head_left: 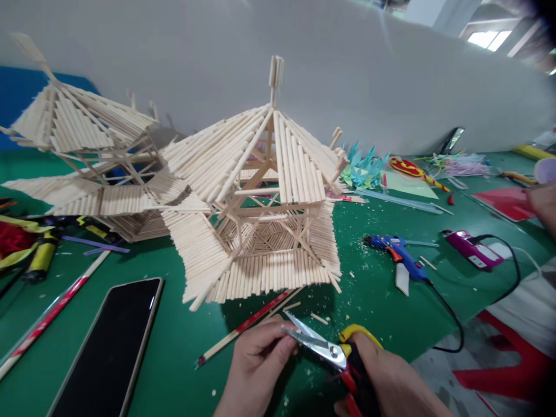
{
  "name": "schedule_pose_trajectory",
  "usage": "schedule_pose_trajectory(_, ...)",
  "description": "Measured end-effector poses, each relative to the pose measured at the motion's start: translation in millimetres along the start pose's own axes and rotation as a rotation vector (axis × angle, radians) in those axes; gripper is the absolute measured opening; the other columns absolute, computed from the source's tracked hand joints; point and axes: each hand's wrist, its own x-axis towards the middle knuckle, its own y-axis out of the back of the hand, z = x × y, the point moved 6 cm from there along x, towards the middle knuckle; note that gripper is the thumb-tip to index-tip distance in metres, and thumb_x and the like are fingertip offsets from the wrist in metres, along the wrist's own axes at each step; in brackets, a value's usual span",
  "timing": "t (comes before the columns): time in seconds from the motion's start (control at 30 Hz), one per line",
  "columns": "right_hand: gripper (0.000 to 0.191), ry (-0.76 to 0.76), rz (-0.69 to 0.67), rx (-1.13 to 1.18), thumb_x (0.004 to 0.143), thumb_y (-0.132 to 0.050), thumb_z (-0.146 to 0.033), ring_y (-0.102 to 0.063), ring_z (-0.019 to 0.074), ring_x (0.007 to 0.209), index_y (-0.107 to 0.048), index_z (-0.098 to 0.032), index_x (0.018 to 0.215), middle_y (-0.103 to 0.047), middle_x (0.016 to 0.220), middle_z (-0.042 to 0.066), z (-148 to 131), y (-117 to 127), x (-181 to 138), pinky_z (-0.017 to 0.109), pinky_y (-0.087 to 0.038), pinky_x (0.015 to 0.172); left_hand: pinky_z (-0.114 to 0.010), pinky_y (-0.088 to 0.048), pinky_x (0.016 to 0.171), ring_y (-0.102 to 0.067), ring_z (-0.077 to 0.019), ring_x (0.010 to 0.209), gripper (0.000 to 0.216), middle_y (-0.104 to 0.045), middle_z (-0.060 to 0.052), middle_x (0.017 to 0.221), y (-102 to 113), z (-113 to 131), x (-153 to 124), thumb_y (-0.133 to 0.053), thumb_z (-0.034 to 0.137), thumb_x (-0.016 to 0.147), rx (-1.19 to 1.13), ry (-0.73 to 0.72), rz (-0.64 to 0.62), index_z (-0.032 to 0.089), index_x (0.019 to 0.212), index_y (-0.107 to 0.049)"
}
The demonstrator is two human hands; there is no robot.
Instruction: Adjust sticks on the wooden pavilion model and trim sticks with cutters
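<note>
My right hand (386, 370) grips a pair of scissors (324, 347) with yellow, black and red handles. The blades are apart and point left, toward my left hand (263, 359). Thumb and forefinger of that hand are pinched together at the blades; what lies between them is too small to make out. Behind both hands stands a pavilion model (273, 231) built of pale wooden sticks, with a pointed roof and a flared lower skirt. A chopstick with a red patterned end (247, 324) lies on the table just beyond my left hand.
A smartphone (108, 347) lies at left, near another patterned stick (56, 313). A second stick pavilion (87, 145) stands behind. At right are a blue glue gun (397, 255) with a trailing cord and a purple power strip (473, 249). Another person's hand (545, 205) reaches in at the right edge.
</note>
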Motion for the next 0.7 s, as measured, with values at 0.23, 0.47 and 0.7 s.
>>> schedule_pose_trajectory(0.23, 0.046, 0.003, 0.105, -0.126, 0.058, -0.065, -0.038, -0.066, 0.0231, 0.056, -0.043, -0.018, 0.094, -0.067, 0.071, 0.005, -3, 1, -4, 0.027, -0.049, 0.047, -0.021, -0.044, 0.059, -0.058, -0.0149, 0.062, 0.015, -0.065, -0.001, 0.066, -4, 14, 2, -0.060, 0.014, 0.076, 0.108, -0.092, -0.035, 0.022, 0.071, -0.072)
schedule_pose_trajectory(0.47, 0.029, 0.027, -0.112, 0.042, 0.069, -0.056, -0.035, -0.064, 0.0179, 0.056, -0.046, -0.018, 0.090, -0.068, 0.076, 0.008, 0, -3, -5, 0.022, -0.047, 0.048, -0.023, -0.043, 0.054, -0.056, -0.0153, 0.056, 0.017, -0.061, -0.003, 0.059, -5, 16, 3, -0.058, 0.017, 0.077, 0.133, -0.111, -0.047, 0.018, 0.065, -0.069)
schedule_pose_trajectory(0.7, 0.026, 0.005, -0.095, 0.035, 0.073, -0.049, -0.035, -0.064, 0.0209, 0.056, -0.044, -0.017, 0.091, -0.067, 0.072, 0.008, 11, -15, -5, 0.026, -0.045, 0.047, -0.021, -0.037, 0.051, -0.049, -0.0130, 0.053, 0.024, -0.055, 0.000, 0.055, -8, 13, 3, -0.058, 0.020, 0.077, 0.124, -0.048, -0.058, 0.016, 0.054, -0.063)
